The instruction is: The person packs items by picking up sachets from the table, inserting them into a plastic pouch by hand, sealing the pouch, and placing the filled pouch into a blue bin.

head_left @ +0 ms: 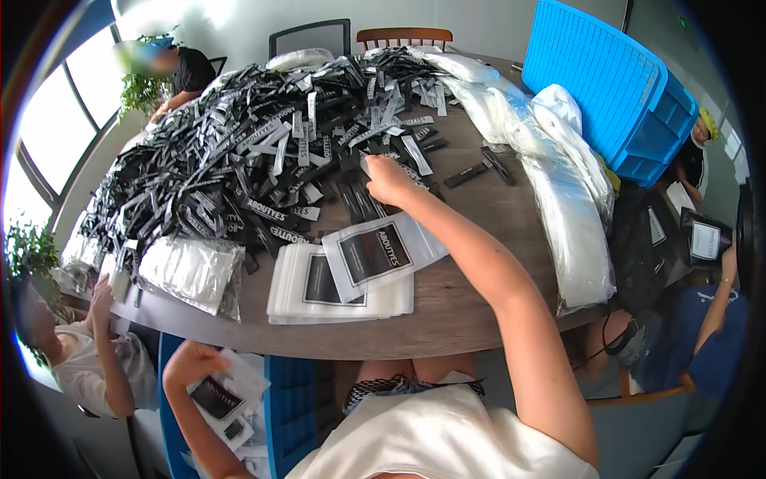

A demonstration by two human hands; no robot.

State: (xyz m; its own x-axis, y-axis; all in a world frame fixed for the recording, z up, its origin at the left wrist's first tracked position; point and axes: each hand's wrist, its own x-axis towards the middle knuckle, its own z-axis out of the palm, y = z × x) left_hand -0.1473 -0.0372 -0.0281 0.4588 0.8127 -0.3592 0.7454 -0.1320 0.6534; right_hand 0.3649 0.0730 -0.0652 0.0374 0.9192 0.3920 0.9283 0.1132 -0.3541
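Observation:
My right hand (388,181) reaches over the table to the near edge of a heap of narrow black packets (263,144) lettered ABOUTYES. Its fingers are closed at the packets, and what they pinch is hidden. Below that forearm, a frosted plastic bag (383,251) with a black printed panel lies askew on a stack of similar bags (291,295). Down at the left, my left hand (194,363) is over a blue crate (275,415) beside the table. Its blurred fingers are next to a frosted bag (215,397) among others in the crate; grip is unclear.
Clear-wrapped bundles (191,271) lie at the left front, and long plastic-wrapped stacks (566,231) line the right. A large blue crate (594,88) stands tilted at the back right. People (104,359) sit around the table. Two chairs (404,37) stand behind it.

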